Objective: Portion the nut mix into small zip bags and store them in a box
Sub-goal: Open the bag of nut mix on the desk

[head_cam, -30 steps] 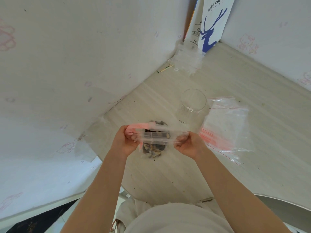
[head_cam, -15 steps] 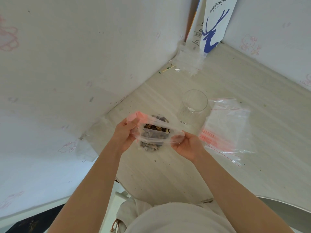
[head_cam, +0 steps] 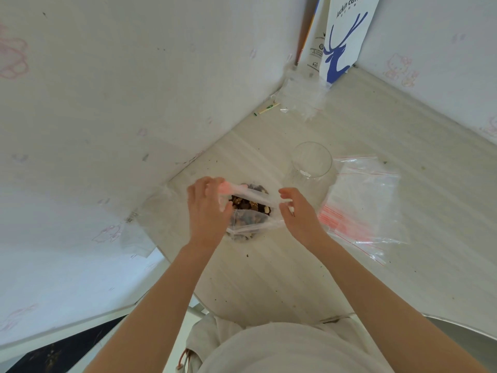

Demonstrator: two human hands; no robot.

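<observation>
- My left hand (head_cam: 207,208), centre of frame: fingers curled, pinching the left end of the mouth of a small clear plastic zip bag with a pink seal strip (head_cam: 248,223).
- My right hand (head_cam: 298,214), just right of it: thumb and fingertips pinch the bag's right end.
- Bag mouth pulled apart between both hands; the brown and dark nut mix (head_cam: 247,204) shows inside.
- Bag is at frame centre, low over the pale wood-grain table (head_cam: 269,278); can't tell if it touches it.
- More nut bits show under the bag; can't tell what holds them.
- Clear round glass cup (head_cam: 310,162) stands upright, up-right of the bag.
- Flat pile of empty clear zip bags with red strips (head_cam: 360,200) lies right of my right hand.
- White paper bag with a blue deer print (head_cam: 344,41) stands in the top corner, crumpled clear plastic (head_cam: 304,100) below it.
</observation>
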